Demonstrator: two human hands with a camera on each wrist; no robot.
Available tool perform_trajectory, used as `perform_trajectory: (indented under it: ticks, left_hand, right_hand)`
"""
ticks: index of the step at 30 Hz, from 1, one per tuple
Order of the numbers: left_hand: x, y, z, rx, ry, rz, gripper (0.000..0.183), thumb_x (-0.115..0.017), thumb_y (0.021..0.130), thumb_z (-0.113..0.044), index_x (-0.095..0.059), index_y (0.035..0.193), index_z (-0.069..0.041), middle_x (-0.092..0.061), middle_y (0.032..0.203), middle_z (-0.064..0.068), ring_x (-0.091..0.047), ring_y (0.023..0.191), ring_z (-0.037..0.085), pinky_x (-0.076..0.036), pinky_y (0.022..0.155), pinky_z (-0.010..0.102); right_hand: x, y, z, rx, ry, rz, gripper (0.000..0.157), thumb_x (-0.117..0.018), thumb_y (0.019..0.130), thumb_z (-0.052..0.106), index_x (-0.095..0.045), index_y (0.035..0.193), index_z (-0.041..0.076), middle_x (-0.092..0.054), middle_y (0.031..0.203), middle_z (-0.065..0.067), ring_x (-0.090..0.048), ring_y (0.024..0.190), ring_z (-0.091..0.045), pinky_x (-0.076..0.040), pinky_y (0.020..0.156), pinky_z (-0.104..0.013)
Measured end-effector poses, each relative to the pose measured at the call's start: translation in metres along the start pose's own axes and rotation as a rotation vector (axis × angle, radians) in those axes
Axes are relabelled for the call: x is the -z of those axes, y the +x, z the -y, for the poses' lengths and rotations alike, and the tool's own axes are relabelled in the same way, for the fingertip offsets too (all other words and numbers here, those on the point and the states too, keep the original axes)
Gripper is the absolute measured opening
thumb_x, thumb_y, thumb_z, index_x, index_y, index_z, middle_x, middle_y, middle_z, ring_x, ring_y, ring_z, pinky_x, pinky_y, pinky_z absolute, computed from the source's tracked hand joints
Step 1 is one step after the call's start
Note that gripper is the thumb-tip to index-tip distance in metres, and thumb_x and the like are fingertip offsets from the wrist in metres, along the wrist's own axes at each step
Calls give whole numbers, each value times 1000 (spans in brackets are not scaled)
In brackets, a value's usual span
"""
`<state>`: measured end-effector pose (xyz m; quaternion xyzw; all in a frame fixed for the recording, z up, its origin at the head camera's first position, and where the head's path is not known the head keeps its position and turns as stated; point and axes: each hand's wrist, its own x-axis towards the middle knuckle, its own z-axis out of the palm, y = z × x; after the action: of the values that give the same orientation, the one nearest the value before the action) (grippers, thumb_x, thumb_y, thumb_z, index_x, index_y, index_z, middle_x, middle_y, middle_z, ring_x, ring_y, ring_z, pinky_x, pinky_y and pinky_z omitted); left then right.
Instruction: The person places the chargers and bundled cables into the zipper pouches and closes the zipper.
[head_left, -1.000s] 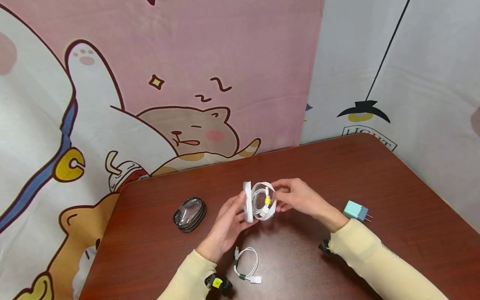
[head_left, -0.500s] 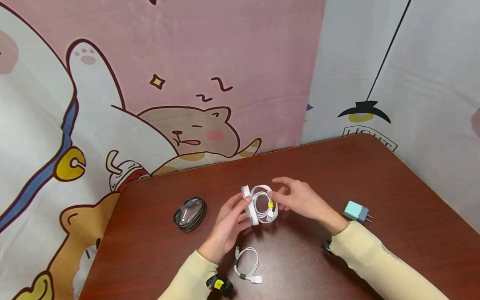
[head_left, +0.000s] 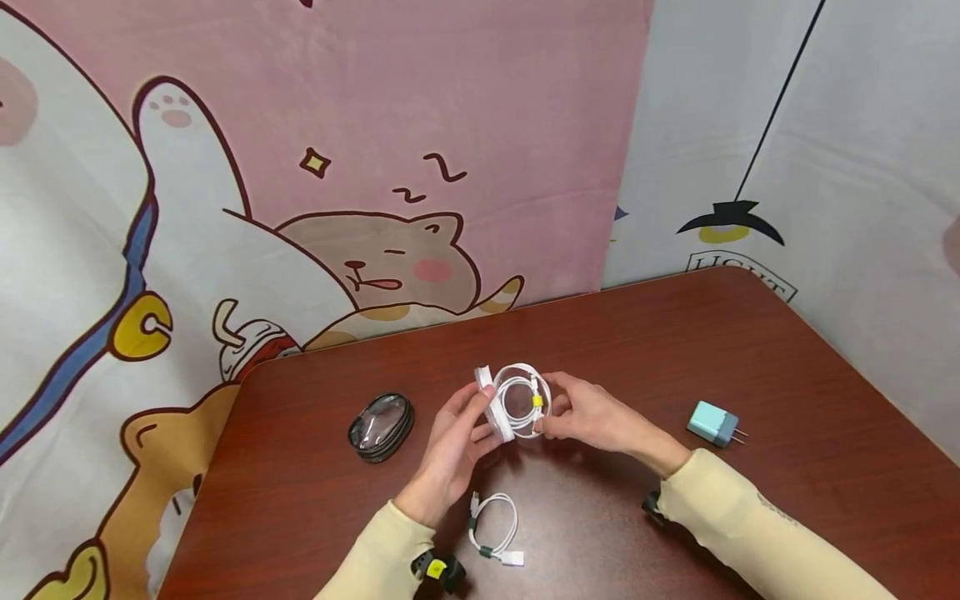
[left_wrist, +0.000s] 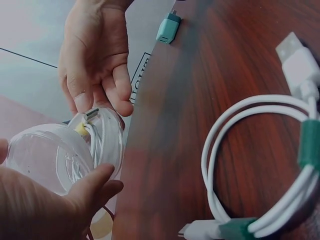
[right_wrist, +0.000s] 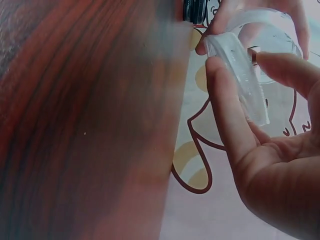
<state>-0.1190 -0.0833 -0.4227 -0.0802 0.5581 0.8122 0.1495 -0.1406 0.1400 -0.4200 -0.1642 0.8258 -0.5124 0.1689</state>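
Note:
A round clear plastic case stands unfolded between the hands above the table. My left hand [head_left: 452,446] grips one half of the case [head_left: 493,408], fingers and thumb around its edge. A coiled white charging cable [head_left: 510,412] with a yellow tie [head_left: 537,401] lies in the other half. From the right, my right hand [head_left: 592,412] pinches that half at its rim, thumb by the cable's plug end. In the right wrist view, the right thumb [right_wrist: 282,70] is on the inner side of the case half [right_wrist: 240,75], with fingers on its outer side.
A short white USB cable [head_left: 516,525] with green ties lies near the front. Left of the hands is a coiled black cable [head_left: 381,427] in a clear case. A teal plug charger [head_left: 712,423] lies to the right. A printed cloth [head_left: 525,125] hangs behind the table [head_left: 652,333].
The case has tilted and shifted slightly left in the left hand. The right hand has moved from the rim's upper side down to its lower right, its thumb lower by the cable.

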Motion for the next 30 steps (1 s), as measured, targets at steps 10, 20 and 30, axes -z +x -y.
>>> perform_trajectory:
  ticks: [10, 20, 30]
  left_hand:
    - [5, -2, -3, 0, 2, 39, 66, -65, 101, -30, -36, 152, 0, -49, 144, 21, -68, 100, 25, -57, 91, 39]
    - [4, -2, -4, -17, -7, 27, 63, -65, 101, -28, -38, 150, 0, -53, 136, 18, -69, 98, 24, -58, 88, 38]
    - [1, -4, 0, -9, 8, 44, 60, -68, 100, -27, -41, 148, -1, -62, 122, 12, -70, 93, 22, -59, 84, 36]
  right_hand:
    - [1, -1, -6, 3, 66, -22, 52, -73, 94, 10, -48, 136, -9, -72, 87, -9, -72, 77, -30, -60, 67, -48]
    - [5, -5, -4, 21, -113, -140, 57, -72, 96, 31, -54, 140, 0, -74, 110, -8, -71, 99, -22, -57, 84, -42]
    - [2, 2, -1, 25, -292, -282, 52, -71, 97, 40, -62, 135, 6, -76, 110, -6, -71, 102, -24, -55, 84, -46]
